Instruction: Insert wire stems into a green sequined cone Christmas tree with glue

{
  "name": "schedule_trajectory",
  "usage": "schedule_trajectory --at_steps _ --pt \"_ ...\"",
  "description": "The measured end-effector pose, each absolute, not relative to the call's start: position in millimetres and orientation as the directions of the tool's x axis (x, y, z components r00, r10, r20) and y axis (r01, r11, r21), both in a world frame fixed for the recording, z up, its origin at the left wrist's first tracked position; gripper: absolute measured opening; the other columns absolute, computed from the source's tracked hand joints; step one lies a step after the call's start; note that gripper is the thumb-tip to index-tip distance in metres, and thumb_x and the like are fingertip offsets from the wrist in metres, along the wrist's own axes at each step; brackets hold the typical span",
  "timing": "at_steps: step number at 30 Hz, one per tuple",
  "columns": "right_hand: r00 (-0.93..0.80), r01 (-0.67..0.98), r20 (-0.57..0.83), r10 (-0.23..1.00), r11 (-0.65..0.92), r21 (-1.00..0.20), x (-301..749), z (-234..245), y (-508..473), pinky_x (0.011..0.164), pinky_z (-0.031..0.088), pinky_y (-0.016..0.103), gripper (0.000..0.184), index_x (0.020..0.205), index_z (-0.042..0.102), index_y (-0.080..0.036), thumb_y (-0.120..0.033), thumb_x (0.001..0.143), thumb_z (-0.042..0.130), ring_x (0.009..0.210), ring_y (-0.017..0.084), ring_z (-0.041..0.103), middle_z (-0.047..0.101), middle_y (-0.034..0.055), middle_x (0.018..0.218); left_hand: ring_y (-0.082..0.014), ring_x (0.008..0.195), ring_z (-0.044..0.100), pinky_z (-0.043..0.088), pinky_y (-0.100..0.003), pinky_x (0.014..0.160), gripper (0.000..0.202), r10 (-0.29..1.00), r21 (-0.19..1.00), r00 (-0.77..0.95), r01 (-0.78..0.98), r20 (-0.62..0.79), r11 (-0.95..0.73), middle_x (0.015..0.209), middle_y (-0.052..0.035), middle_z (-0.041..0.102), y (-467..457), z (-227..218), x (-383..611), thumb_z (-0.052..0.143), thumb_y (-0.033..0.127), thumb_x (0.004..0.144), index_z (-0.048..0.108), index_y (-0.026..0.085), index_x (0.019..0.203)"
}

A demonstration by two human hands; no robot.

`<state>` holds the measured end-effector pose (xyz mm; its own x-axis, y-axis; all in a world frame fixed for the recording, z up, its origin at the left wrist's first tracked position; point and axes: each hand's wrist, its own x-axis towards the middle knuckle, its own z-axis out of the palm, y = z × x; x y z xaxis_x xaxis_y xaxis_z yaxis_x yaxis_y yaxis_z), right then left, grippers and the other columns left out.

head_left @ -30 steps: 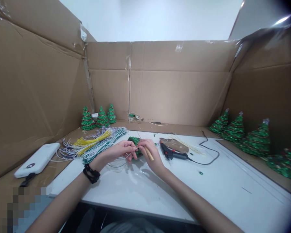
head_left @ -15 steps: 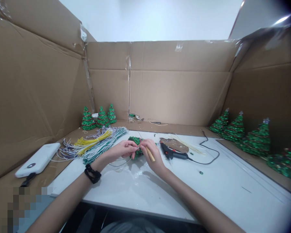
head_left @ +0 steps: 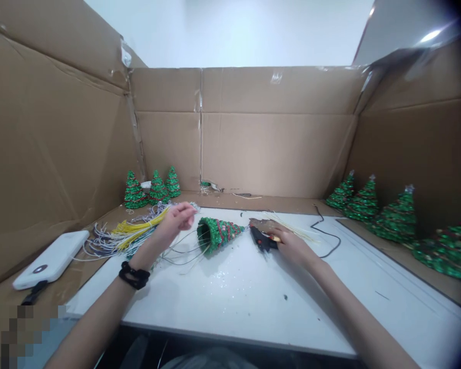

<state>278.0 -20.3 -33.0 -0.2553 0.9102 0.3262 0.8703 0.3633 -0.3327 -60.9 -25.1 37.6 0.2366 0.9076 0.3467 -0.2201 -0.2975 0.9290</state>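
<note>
A green sequined cone tree (head_left: 217,233) lies on its side on the white table top (head_left: 253,297), with thin wires trailing from its open base. My left hand (head_left: 176,219) hovers over the ends of a bundle of yellow, green and white wires (head_left: 138,230). Its fingers are drawn together, and what they hold I cannot make out. My right hand (head_left: 292,247) lies to the right of the cone, closed round the handle of a black glue gun (head_left: 261,239). A tan stick end shows at its fingers.
Cardboard walls (head_left: 276,148) enclose the table. Three small trees (head_left: 151,187) stand back left and a row of larger trees (head_left: 384,218) along the right. A white power bank (head_left: 49,259) lies at the left. The gun's black cord (head_left: 325,233) curls behind thin sticks.
Both hands have let go of the cone, which now lies on the table. My left hand moved left to the wire bundle. My right hand moved right onto the glue gun.
</note>
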Motion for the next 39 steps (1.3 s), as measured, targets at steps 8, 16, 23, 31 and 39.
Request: schedule_trajectory --at_steps 8,16,23,31,39 --pt "-0.232 0.954 0.177 0.957 0.259 -0.149 267.7 -32.3 -23.1 0.057 0.033 0.026 0.042 0.109 0.062 -0.019 -0.009 0.070 0.048 0.082 0.023 0.056 0.058 0.0113 0.103 -0.0068 0.049 0.041 0.033 -0.018 0.046 0.023 0.840 0.905 0.352 -0.053 0.413 -0.423 0.052 0.0051 0.045 -34.5 91.5 -95.4 0.065 0.031 0.075 0.052 0.017 0.063" --pt "-0.208 0.901 0.410 0.888 0.337 -0.272 262.1 -20.3 -28.1 0.061 0.036 0.024 0.033 0.099 0.060 -0.019 -0.015 0.066 0.055 0.081 0.019 0.056 0.059 0.0064 0.103 -0.0076 0.048 0.035 0.021 -0.020 0.044 0.025 0.737 0.778 0.651 0.553 -0.181 -0.298 0.061 0.0016 0.058 2.2 53.6 -94.4 0.057 0.043 0.078 0.055 0.018 0.076" --pt "-0.119 0.565 0.333 0.935 0.340 -0.752 231.4 3.0 -44.2 0.046 0.037 0.023 0.035 0.077 0.062 -0.017 -0.050 0.079 0.052 0.048 0.011 0.046 0.049 -0.0008 0.064 -0.0065 0.042 0.029 0.019 -0.022 0.041 0.025 0.765 0.831 0.595 0.536 -0.248 -0.147 0.067 -0.0011 0.066 3.4 20.4 -71.6 0.057 0.043 0.073 0.051 0.019 0.080" --pt "-0.313 0.477 0.286 0.905 0.411 -0.777 218.4 9.2 -30.4 0.046 0.038 0.023 0.043 0.061 0.068 -0.016 -0.053 0.077 0.051 0.056 0.012 0.047 0.057 0.0061 0.072 -0.0049 0.035 0.026 0.017 -0.022 0.037 0.017 0.899 0.889 0.430 0.440 -0.086 -0.126 0.056 -0.0006 0.063 6.0 -7.1 -41.5 0.050 0.034 0.070 0.050 0.017 0.068" --pt "-0.257 0.472 0.152 0.954 0.261 -0.842 211.6 0.3 -33.5 0.039 0.034 0.021 0.039 0.057 0.064 -0.016 -0.052 0.071 0.056 0.047 0.010 0.043 0.062 0.0066 0.070 -0.0039 0.033 0.027 0.015 -0.020 0.036 0.015 0.925 0.941 0.373 0.331 -0.063 -0.069 0.051 0.0016 0.059 4.8 -13.3 -34.9 0.050 0.032 0.072 0.049 0.017 0.069"
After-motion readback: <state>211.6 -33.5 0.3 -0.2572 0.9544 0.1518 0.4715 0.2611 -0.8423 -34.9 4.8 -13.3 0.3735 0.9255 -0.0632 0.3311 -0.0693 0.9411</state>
